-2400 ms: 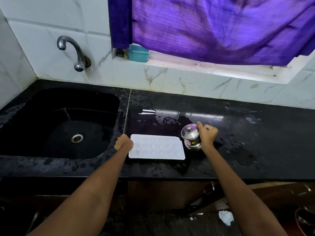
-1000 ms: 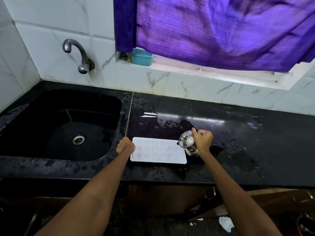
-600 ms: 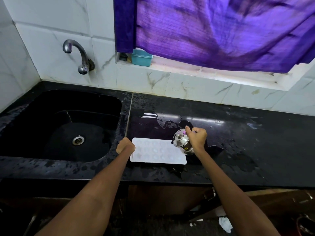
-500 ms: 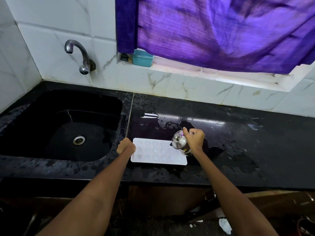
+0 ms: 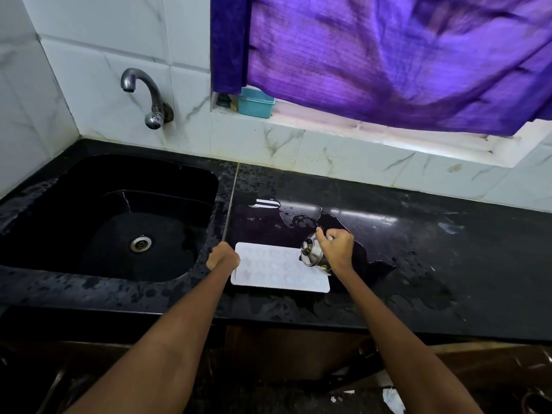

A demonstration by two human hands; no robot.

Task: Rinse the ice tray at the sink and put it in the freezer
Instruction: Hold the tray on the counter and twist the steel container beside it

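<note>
A white ice tray (image 5: 274, 268) lies flat on the wet black counter (image 5: 418, 249), just right of the sink (image 5: 119, 216). My left hand (image 5: 222, 256) grips the tray's left edge. My right hand (image 5: 336, 249) holds a small steel kettle (image 5: 312, 253) by its handle. The kettle is tipped to the left, above the tray's right end. Whether water is coming out of it, I cannot tell.
A steel tap (image 5: 146, 95) juts from the tiled wall above the sink. A teal box (image 5: 256, 103) stands on the window ledge under a purple curtain (image 5: 388, 55). Puddles lie on the counter behind the tray. No freezer is in view.
My right hand lifted the kettle off the counter and tipped it leftward over the tray's right end. My left hand stayed on the tray's left edge.
</note>
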